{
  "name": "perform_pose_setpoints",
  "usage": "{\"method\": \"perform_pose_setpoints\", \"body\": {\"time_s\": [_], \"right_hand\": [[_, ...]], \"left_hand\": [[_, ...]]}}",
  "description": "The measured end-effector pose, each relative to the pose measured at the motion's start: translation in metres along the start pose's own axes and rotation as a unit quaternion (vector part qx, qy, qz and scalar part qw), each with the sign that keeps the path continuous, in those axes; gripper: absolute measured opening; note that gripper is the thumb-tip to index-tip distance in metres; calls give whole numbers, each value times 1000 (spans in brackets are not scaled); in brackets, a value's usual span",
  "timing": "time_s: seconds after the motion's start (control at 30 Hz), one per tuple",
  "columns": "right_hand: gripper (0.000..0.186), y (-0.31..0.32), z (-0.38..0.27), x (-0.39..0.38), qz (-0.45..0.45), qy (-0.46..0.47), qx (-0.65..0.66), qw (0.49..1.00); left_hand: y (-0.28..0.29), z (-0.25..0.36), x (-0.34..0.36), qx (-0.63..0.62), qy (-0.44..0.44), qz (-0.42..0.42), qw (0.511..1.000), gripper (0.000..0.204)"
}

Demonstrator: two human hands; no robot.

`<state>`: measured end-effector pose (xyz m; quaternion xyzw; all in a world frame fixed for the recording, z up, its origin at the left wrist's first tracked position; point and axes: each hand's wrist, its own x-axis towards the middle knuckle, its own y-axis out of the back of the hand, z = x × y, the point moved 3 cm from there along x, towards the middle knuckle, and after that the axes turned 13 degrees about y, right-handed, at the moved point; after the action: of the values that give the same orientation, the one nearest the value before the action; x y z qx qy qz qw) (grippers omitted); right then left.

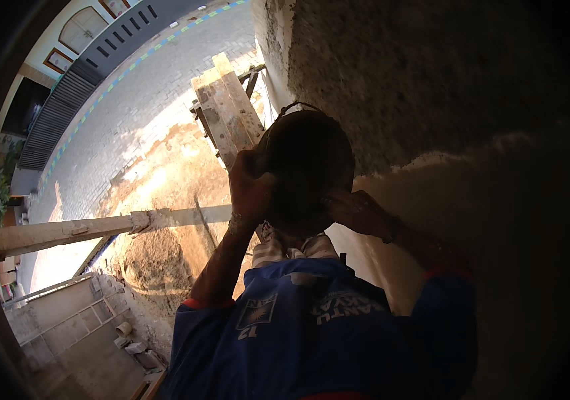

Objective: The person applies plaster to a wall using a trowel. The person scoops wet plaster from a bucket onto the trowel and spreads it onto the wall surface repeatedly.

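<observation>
Plastered wall (498, 220): pale wet coat covers the lower part, rough grey above left bare.
Left hand (250, 190): grasping dark round bucket (308, 170).
Right hand (358, 212): pressed flat under it.

The person wears a blue shirt (311, 327) with short sleeves that have a red edge, and white printed markings on the chest. A striped collar shows above it. A dark band (391, 231) is on the right wrist, a thin bracelet (235, 218) on the left.
</observation>
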<state>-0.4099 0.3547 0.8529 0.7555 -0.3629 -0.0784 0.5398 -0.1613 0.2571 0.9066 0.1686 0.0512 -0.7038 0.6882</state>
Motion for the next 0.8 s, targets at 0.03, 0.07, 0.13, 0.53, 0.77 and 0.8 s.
{"method": "perform_pose_setpoints", "body": {"time_s": [0.03,0.07,0.13,0.53,0.77,0.8], "right_hand": [[31,1,2,-6,-9,7,-33,999],[30,3,3,-9,-18,37,-122,992],[25,8,4,-12,-23,112,-358,927],[38,103,-7,44,-85,-284,143,944],[46,156,-20,66,-89,-201,205,954],[47,153,-15,59,-79,-186,217,955]], "left_hand": [[0,-1,2,-13,-10,-6,1000,40],[0,-3,2,-31,-19,-2,999,41],[-2,-7,1,-41,-19,4,999,41],[12,-46,19,-69,60,75,993,42],[60,-86,18,-87,57,144,984,38],[68,-90,17,-40,75,159,984,38]]}}
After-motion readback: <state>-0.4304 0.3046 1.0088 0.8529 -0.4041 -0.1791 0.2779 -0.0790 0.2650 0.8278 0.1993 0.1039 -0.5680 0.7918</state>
